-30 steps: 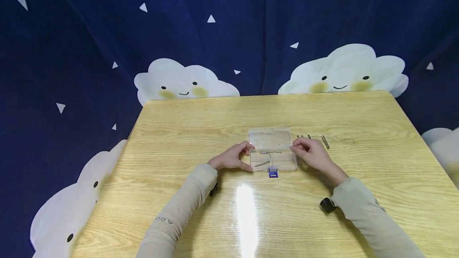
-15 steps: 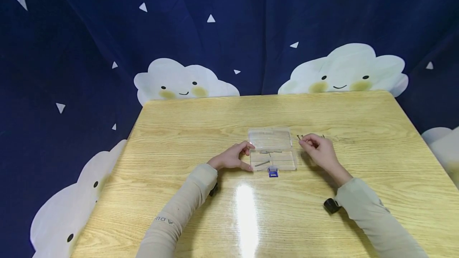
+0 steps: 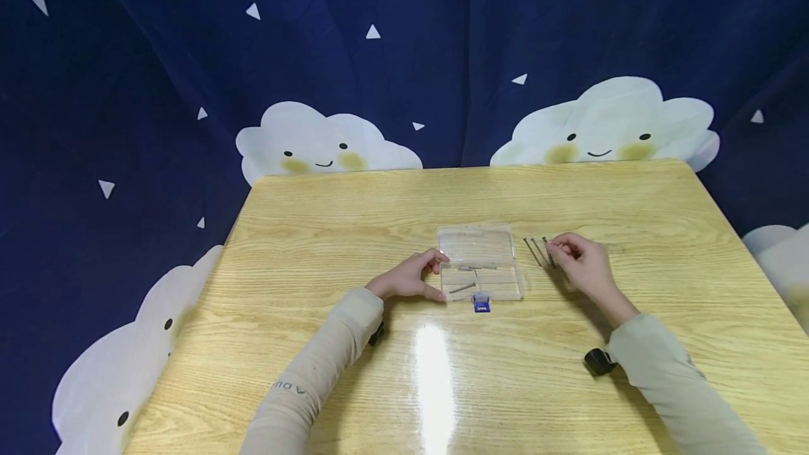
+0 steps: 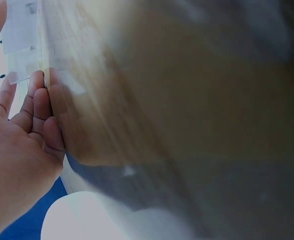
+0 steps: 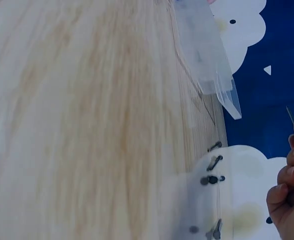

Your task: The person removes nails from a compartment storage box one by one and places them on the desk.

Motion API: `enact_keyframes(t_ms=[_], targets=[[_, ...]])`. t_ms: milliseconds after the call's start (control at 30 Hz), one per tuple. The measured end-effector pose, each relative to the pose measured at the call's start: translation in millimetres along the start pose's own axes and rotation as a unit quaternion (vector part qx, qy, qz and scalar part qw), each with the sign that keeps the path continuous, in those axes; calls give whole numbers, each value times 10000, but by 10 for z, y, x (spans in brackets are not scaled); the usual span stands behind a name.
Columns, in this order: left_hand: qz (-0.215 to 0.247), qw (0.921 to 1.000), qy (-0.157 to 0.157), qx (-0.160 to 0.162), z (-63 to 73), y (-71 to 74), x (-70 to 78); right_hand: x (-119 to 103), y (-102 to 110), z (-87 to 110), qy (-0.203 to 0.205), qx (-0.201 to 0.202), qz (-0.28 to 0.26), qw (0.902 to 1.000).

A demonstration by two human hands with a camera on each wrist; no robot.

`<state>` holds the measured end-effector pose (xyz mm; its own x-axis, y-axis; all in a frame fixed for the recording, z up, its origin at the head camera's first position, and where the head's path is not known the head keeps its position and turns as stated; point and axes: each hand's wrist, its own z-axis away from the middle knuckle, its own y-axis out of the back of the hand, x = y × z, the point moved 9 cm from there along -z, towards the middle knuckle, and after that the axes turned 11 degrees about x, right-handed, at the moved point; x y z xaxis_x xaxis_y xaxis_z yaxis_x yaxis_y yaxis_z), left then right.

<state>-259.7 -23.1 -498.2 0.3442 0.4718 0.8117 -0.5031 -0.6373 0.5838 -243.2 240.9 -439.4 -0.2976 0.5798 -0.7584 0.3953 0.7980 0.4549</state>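
A clear plastic box (image 3: 499, 291) with a blue latch (image 3: 482, 303) lies opened out on the table, its lid (image 3: 476, 244) folded back. Several thin metal screws (image 3: 463, 288) are in its base. My left hand (image 3: 411, 277) holds the box's left side between thumb and fingers; the left wrist view shows the hand (image 4: 24, 130) beside the translucent plastic. Right of the box, my right hand (image 3: 584, 265) hovers by a row of loose screws (image 3: 532, 251). In the right wrist view, a pointed screw (image 5: 290, 114) sticks up from its pinched fingertips. The hand hides part of the row.
The wooden table (image 3: 316, 223) carries the box and loose screws. A dark blue curtain (image 3: 442, 20) with white clouds and triangles hangs behind its far edge. A black wrist camera (image 3: 599, 362) sits under the right sleeve.
My right hand has moved right, from over the box's right edge to beyond the row of screws, which it now partly uncovers on the left. My left hand and the box stay put.
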Motion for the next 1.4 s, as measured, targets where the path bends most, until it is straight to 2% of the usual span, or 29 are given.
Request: enact_keyframes(t_ms=[300, 700, 967, 1100, 1400], targets=[[19, 10000, 72, -48, 8, 1, 6, 159, 214, -18, -433, 275, 169, 9985], [-34, 10000, 10, -17, 4, 9, 12, 344, 378, -42, -524, 599, 371, 9961], [-60, 9999, 98, -68, 1, -4, -17, 555, 385, -17, -1092, 231, 583, 9920], [-55, 10000, 38, -61, 3, -2, -6, 641, 412, -9, -1358, 180, 701, 9881], [-91, 10000, 17, -37, 15, 13, 18, 793, 466, 3, -1629, 138, 1349, 9773]])
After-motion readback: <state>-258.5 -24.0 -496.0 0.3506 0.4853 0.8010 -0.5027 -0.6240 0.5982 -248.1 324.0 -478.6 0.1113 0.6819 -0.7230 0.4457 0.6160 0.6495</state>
